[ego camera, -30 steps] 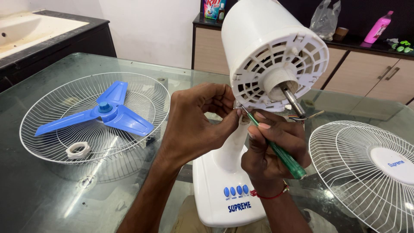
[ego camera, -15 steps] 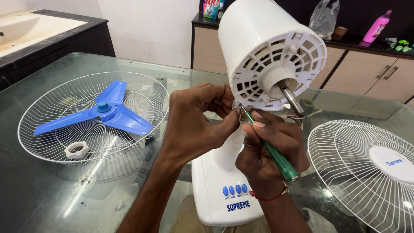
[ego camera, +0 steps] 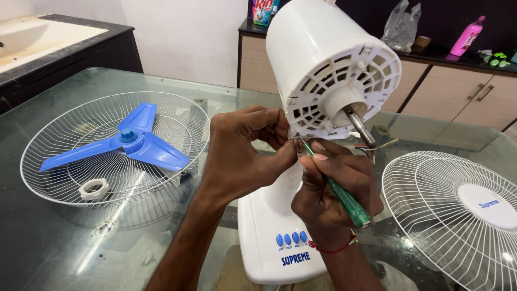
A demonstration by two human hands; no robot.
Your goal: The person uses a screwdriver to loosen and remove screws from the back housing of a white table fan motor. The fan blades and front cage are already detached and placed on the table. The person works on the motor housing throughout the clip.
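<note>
A white table fan stands on a glass table [ego camera: 64,253], its motor housing [ego camera: 328,64] bare, with the metal shaft [ego camera: 360,126] sticking out. My right hand [ego camera: 334,188] grips a green-handled screwdriver [ego camera: 344,196], tip up at the underside of the housing. My left hand [ego camera: 242,153] pinches at the same spot beside the tip; whatever small part it holds is hidden by the fingers. The fan's white base [ego camera: 280,242] with blue buttons lies below both hands.
A white wire guard [ego camera: 48,183] at left holds the blue three-blade propeller [ego camera: 132,141] and a white plastic nut [ego camera: 94,188]. The second wire guard [ego camera: 452,210] lies at right. Behind are a counter with a pink bottle [ego camera: 467,36] and a dark-edged sink top [ego camera: 32,37].
Both hands stay at the underside of the housing; the view has shifted slightly. The screwdriver keeps nearly the same angle.
</note>
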